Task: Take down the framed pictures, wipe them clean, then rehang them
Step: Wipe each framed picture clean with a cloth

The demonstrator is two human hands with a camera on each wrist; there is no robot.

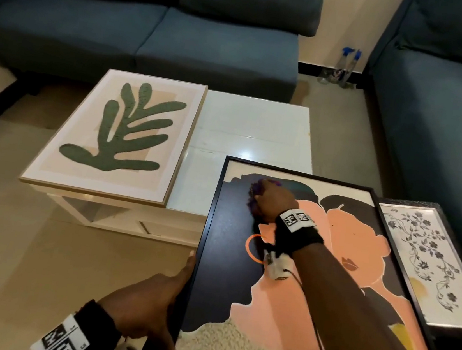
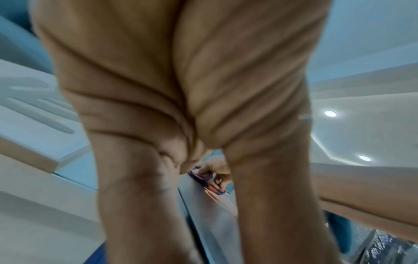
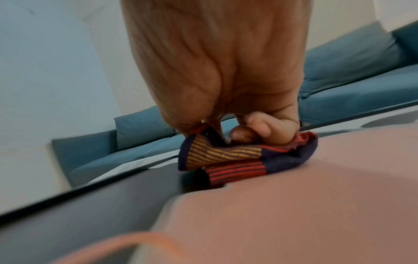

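Right hand bunches a striped cloth, pressing it on the glass of the black-framed portrait. Left hand clasps that frame's left edge, thumb along the rail. Portrait tilted, far end on the white table. Beyond: leaf picture flat on table; floral picture alongside. Wiping step. Next likely calls for strokes toward the near end.

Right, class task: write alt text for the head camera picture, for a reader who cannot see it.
A right hand presses a bunched cloth on a black-framed picture, while the left hand holds its left edge. A leaf picture lies on a white table; a floral picture sits to the right.
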